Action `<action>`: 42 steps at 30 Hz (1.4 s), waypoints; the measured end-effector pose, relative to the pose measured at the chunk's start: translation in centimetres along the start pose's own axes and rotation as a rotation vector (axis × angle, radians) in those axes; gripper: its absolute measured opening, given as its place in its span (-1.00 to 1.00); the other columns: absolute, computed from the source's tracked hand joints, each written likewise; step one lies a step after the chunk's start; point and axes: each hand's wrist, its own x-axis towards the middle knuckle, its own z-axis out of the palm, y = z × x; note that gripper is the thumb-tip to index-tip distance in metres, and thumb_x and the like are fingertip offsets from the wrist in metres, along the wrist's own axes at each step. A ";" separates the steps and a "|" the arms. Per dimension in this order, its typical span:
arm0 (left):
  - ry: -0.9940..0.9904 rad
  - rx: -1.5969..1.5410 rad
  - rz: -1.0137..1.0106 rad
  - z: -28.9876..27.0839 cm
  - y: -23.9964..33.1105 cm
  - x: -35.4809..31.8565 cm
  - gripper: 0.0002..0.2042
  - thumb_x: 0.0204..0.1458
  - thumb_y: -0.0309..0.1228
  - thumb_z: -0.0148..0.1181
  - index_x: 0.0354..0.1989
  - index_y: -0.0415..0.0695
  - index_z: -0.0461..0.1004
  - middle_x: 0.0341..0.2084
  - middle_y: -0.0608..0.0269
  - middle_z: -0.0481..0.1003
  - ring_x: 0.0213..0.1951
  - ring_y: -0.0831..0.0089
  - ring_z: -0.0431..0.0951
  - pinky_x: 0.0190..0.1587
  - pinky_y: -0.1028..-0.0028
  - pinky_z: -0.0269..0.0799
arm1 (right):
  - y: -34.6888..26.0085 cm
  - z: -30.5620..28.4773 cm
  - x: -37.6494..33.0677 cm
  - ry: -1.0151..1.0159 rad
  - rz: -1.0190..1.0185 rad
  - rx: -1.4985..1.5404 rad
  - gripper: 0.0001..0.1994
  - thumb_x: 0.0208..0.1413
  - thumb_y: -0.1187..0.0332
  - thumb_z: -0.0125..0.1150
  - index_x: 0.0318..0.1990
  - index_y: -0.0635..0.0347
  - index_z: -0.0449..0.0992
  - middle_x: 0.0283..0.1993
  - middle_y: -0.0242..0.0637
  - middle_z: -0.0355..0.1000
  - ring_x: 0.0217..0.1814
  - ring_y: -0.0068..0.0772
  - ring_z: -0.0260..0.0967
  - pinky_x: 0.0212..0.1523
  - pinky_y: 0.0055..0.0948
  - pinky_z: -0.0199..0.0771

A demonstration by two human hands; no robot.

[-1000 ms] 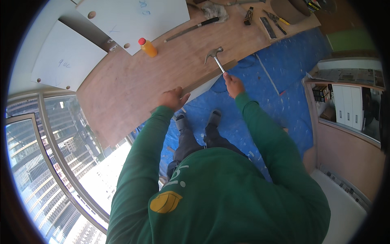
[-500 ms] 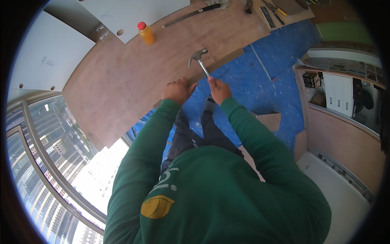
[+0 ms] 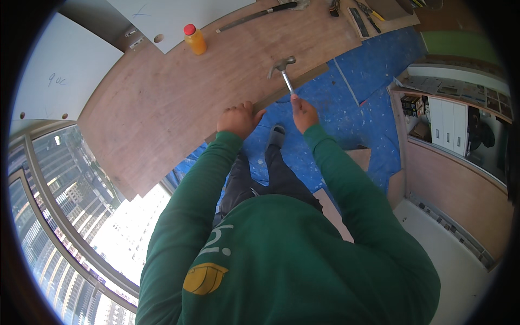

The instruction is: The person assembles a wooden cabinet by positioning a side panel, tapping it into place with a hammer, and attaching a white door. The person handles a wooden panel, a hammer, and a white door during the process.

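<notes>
My right hand [image 3: 304, 115] is wrapped round the handle of a claw hammer [image 3: 287, 76], whose metal head is raised over the near edge of a large plywood board [image 3: 168, 97]. Along that edge runs a narrow wooden strip [image 3: 276, 95]. My left hand [image 3: 237, 119] is closed over the strip at the board's edge, its thumb toward the hammer; the underside of the grip is hidden.
An orange bottle with a red cap [image 3: 195, 40] stands on the board, near a long black-handled file [image 3: 257, 18]. White panels [image 3: 59, 70] lie at the left. Pliers [image 3: 370, 12] rest at the far right. Blue sheeting [image 3: 346, 97] covers the floor; a window [image 3: 70, 162] is at left.
The hammer and my right hand have shifted right and slightly farther away. My left hand stays on the wooden strip at the board's edge.
</notes>
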 end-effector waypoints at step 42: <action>0.072 -0.164 0.079 0.1 -3.2 -1.7 -0.56 0.19 0.05 0.18 -0.21 -0.17 0.48 -0.37 -0.03 0.63 -0.26 -0.08 0.65 -0.17 0.05 0.55 | -4.0 -6.4 3.2 -0.121 0.277 0.023 -0.47 0.40 -0.09 0.00 -0.38 0.24 0.45 -0.62 -0.29 0.35 -0.68 -0.40 0.33 -0.64 -0.31 0.33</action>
